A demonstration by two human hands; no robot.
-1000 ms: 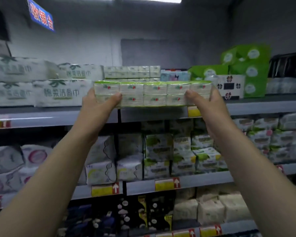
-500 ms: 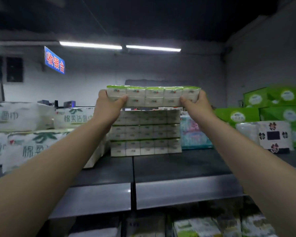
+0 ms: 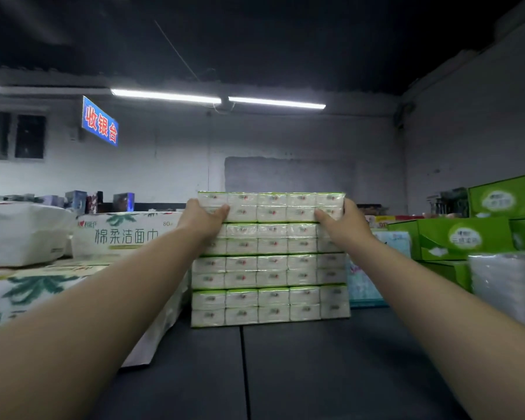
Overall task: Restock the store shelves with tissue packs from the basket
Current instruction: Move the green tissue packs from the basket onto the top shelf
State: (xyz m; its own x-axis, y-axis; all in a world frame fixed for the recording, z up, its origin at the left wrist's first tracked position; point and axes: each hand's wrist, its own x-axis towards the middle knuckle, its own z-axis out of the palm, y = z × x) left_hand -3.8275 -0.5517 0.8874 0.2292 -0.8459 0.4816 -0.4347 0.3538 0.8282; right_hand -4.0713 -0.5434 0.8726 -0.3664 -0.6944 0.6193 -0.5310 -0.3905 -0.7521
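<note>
A flat white tissue pack with green trim [image 3: 272, 207] lies on top of a stack of three like packs [image 3: 270, 275] on the dark top shelf [image 3: 300, 374]. My left hand [image 3: 202, 218] grips the pack's left end, thumb across its front. At the pack's right end my right hand [image 3: 341, 224] grips the same way. Both arms reach forward over the shelf. The basket is out of view.
Large white cotton-towel packs [image 3: 122, 234] crowd the shelf left of the stack. A pale blue pack [image 3: 365, 283] stands just right of it, then green boxes [image 3: 464, 237] and a white wrapped pack [image 3: 503, 286]. A blue sign [image 3: 100, 121] hangs on the wall.
Both hands raised the pack from in front of the shelf edge up over the top shelf and lowered it onto the stack. The view tilted upward.
</note>
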